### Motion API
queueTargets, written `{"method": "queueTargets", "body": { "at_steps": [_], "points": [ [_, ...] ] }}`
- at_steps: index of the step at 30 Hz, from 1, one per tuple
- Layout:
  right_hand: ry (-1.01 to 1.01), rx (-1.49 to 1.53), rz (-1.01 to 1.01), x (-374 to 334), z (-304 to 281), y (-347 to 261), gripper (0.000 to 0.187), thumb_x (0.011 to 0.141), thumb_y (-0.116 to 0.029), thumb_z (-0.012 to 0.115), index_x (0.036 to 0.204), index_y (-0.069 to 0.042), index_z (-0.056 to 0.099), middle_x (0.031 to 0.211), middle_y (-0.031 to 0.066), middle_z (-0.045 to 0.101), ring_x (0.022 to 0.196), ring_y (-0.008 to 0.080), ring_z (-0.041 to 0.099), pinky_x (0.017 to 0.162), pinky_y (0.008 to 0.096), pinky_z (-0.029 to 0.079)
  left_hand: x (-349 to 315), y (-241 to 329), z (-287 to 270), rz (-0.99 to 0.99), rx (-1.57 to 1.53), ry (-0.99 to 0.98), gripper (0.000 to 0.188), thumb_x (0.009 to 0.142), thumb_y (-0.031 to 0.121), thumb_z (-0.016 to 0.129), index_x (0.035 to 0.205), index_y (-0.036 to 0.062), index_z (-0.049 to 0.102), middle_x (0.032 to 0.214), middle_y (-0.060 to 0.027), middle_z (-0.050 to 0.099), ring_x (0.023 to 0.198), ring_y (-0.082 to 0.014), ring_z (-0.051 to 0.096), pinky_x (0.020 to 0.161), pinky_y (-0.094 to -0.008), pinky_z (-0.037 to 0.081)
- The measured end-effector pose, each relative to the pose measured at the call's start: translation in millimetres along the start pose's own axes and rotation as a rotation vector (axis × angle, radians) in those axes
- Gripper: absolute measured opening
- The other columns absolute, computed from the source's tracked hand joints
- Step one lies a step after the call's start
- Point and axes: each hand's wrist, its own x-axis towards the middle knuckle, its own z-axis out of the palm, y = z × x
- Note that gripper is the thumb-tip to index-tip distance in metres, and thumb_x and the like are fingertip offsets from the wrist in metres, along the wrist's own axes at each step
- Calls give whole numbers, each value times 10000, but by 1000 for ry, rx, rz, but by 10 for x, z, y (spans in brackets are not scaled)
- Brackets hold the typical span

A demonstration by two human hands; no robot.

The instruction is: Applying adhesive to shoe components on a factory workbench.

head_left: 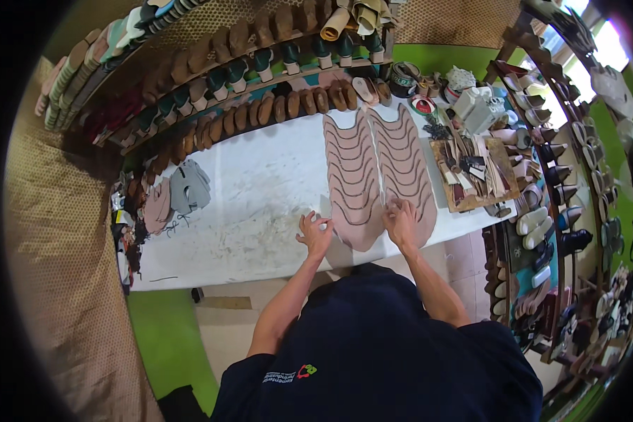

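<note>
Two long columns of overlapping pinkish-tan shoe upper pieces, a left column [353, 190] and a right column [406, 158], lie side by side on the white worktable [253, 183]. Dark curved lines mark the edge of each layer. My left hand [315, 235] is just left of the left column's near end. Its fingers are apart and bent, with nothing seen in them. My right hand [401, 224] rests over the near part of the right column. Its fingers are bent together at the inner edge; whatever is between the fingertips is hidden.
Brown shoe forms [260, 109] line the table's back under shelves. Grey cut pieces [190, 188] and pink ones [157, 205] lie at the left. A wooden board [449, 184] with strips and scraps sits right of the columns. Shoe racks [555, 176] stand at the right.
</note>
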Motion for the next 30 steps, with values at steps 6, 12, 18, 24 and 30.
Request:
{"method": "queueTargets", "body": {
  "at_steps": [6, 12, 18, 24, 30],
  "points": [
    [-53, -34, 25, 127, 88, 5, 190, 835, -225, 738, 899, -69, 824, 1331, 121, 658, 1331, 359, 489, 1166, 541, 293, 118, -11, 64, -50, 47, 0, 197, 878, 377, 776, 987, 222, 829, 1596, -104, 476, 1603, -374, 204, 1119, -850, 124],
    [-81, -27, 32, 195, 96, 22, 196, 851, -235, 741, 912, -68, 824, 1363, 130, 642, 1340, 376, 481, 1198, 584, 256, 180, 23, 116, -59, 64, 27, 203, 880, 400, 777, 984, 233, 829, 1618, -105, 445, 1611, -379, 173, 1126, -852, 104],
    [-70, -39, 20, 184, 108, -5, 197, 863, -223, 730, 912, -52, 816, 1347, 130, 640, 1380, 382, 465, 1203, 618, 242, 176, 62, 93, -87, 90, 13, 196, 885, 397, 773, 982, 238, 833, 1666, -108, 399, 1621, -393, 134, 1121, -865, 75],
    [-71, -75, 34, 164, 112, -5, 205, 860, -229, 727, 899, -46, 811, 1335, 114, 635, 1385, 372, 466, 1208, 639, 226, 189, 78, 121, -76, 91, 40, 193, 880, 395, 771, 967, 235, 835, 1688, -118, 378, 1626, -404, 114, 1120, -869, 61],
    [-54, -79, 16, 174, 148, 36, 192, 863, -223, 723, 882, -52, 807, 1326, 109, 637, 1382, 365, 471, 1202, 659, 217, 188, 85, 138, -73, 100, 45, 185, 878, 376, 768, 944, 218, 838, 1694, -127, 369, 1628, -409, 105, 1124, -867, 51]
  ]
}}
